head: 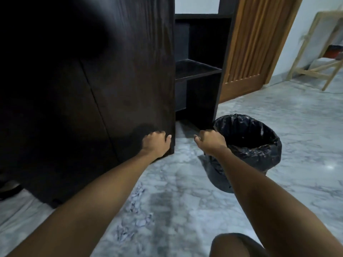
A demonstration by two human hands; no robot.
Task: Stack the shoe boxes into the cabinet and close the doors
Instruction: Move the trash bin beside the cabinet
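Note:
A tall dark wooden cabinet fills the left of the head view, and its right door [130, 80] meets the left door at a slanting seam. My left hand [156, 142] lies against the lower right corner of that door, fingers curled on its face and thumb at its free edge. My right hand [210, 140] hovers just to the right as a loose fist with nothing in it, above the floor and apart from the door. No shoe box is in view; the cabinet's inside is hidden behind the doors.
Black open shelves [196, 69] stand right of the cabinet. A bin lined with a black bag [246, 141] sits on the marble floor beside my right hand. Behind are a brown wooden door [256, 43] and a pale wooden frame [315, 69]. My knee [237, 245] shows at the bottom.

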